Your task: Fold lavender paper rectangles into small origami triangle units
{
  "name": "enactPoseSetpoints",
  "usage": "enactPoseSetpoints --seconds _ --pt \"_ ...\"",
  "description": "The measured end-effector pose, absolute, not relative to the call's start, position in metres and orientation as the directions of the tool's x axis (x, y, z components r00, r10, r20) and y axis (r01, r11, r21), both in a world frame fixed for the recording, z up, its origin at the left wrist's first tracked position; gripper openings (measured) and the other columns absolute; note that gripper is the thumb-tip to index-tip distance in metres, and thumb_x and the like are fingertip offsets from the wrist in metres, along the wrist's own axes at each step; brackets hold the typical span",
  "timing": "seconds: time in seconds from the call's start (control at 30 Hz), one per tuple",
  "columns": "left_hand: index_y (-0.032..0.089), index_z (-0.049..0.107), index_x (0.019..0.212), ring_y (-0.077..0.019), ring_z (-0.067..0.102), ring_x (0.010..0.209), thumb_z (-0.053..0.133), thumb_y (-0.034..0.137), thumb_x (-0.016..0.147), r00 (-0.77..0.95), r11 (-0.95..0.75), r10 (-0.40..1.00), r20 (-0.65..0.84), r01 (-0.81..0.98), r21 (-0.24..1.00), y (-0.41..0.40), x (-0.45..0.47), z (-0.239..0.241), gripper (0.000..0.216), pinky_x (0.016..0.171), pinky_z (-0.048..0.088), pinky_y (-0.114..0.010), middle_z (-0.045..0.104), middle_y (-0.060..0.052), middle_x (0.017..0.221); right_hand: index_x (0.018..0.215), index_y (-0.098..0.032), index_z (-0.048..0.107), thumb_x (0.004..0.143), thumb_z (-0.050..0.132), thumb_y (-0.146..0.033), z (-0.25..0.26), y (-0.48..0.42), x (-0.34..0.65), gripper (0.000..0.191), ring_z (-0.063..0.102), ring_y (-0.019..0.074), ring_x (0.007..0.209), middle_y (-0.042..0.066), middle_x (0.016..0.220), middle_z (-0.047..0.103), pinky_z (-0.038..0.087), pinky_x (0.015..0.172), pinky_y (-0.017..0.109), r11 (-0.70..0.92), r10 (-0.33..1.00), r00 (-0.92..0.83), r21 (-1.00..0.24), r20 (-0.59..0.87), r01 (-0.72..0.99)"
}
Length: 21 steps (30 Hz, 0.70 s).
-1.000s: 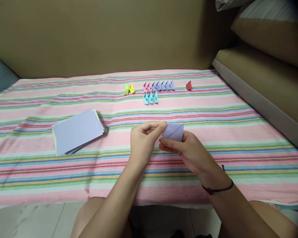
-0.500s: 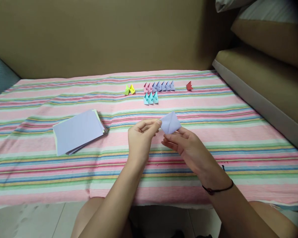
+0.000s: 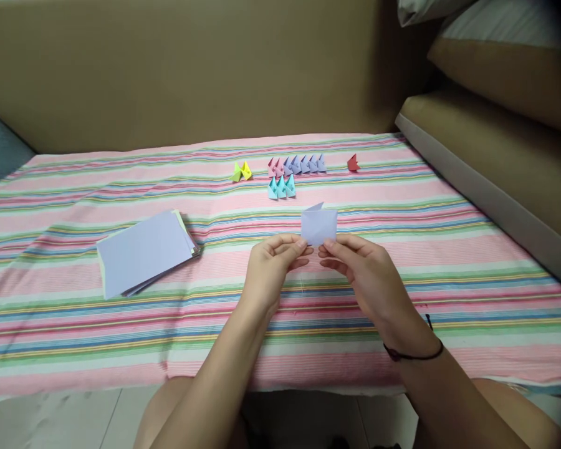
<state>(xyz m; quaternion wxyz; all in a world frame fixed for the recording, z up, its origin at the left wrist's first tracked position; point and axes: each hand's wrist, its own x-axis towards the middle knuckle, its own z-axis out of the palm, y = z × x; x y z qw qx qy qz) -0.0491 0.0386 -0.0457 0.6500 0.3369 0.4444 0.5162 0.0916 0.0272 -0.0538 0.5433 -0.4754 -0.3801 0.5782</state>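
Between my two hands a small folded piece of lavender paper (image 3: 319, 226) is held up above the striped cloth, with a pointed flap sticking up at its top edge. My left hand (image 3: 280, 262) pinches its lower left corner between thumb and fingers. At the lower right corner, my right hand (image 3: 358, 265) grips it the same way, and a dark cord bracelet circles that wrist. Beyond the hands stand small folded paper shapes: a row of pink (image 3: 275, 167) and lavender (image 3: 303, 164) ones, with turquoise ones (image 3: 281, 187) in front.
A stack of paper sheets (image 3: 144, 252), lavender on top, lies to the left on the striped cloth (image 3: 234, 349). Yellow-green folded shapes (image 3: 241, 171) and a red one (image 3: 353, 163) sit farther back. Brown cushions (image 3: 486, 156) rise on the right, a brown backrest (image 3: 191, 75) behind.
The lavender paper has turned from a tilted diamond to an upright rectangle with a raised flap. My right hand has moved to pinch its lower right corner.
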Motion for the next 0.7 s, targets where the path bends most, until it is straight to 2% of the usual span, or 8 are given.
enactPoseSetpoints --seconds 0.13,0.33,0.47,0.7 --pt "0.012 0.063 0.070 -0.0122 0.066 0.068 0.075 0.023 0.065 0.143 0.262 0.963 -0.228 -0.316 0.912 0.040 -0.052 -0.043 0.017 0.072 0.052 -0.024 0.068 -0.001 0.065 0.076 -0.018 0.072 0.076 0.070 -0.030 -0.052 0.029 0.098 0.012 0.061 0.0126 0.071 0.000 0.071 0.066 0.052 0.068 0.024 -0.061 0.996 0.053 -0.992 -0.068 -0.112" --pt "0.012 0.065 0.070 -0.0119 0.061 0.061 0.074 0.028 0.068 0.184 0.121 0.977 -0.110 -0.046 0.992 0.039 -0.053 -0.043 0.019 0.063 0.049 -0.024 0.065 -0.001 0.061 0.085 -0.019 0.072 0.080 0.064 -0.028 -0.045 0.029 0.106 0.013 0.061 0.0138 0.071 0.001 0.078 0.069 0.051 0.068 0.027 0.042 0.996 -0.079 -0.993 0.033 0.106" --pt "0.012 0.065 0.066 -0.0134 0.060 0.060 0.072 0.031 0.070 0.180 0.059 0.981 -0.066 0.041 0.997 0.039 -0.053 -0.045 0.021 0.060 0.048 -0.025 0.064 -0.002 0.061 0.088 -0.018 0.070 0.081 0.064 -0.032 -0.045 0.028 0.104 0.017 0.064 0.0157 0.074 0.002 0.079 0.069 0.052 0.067 0.028 0.063 0.995 -0.081 -0.992 0.054 0.105" --pt "0.014 0.063 0.064 -0.0144 0.059 0.057 0.069 0.032 0.073 0.216 -0.021 0.976 -0.012 0.153 0.988 0.038 -0.052 -0.044 0.021 0.055 0.044 -0.025 0.063 -0.003 0.059 0.082 -0.017 0.068 0.081 0.063 -0.028 -0.045 0.026 0.100 0.012 0.061 0.0122 0.066 0.000 0.074 0.068 0.050 0.063 0.024 0.092 0.995 -0.057 -0.987 0.085 0.133"
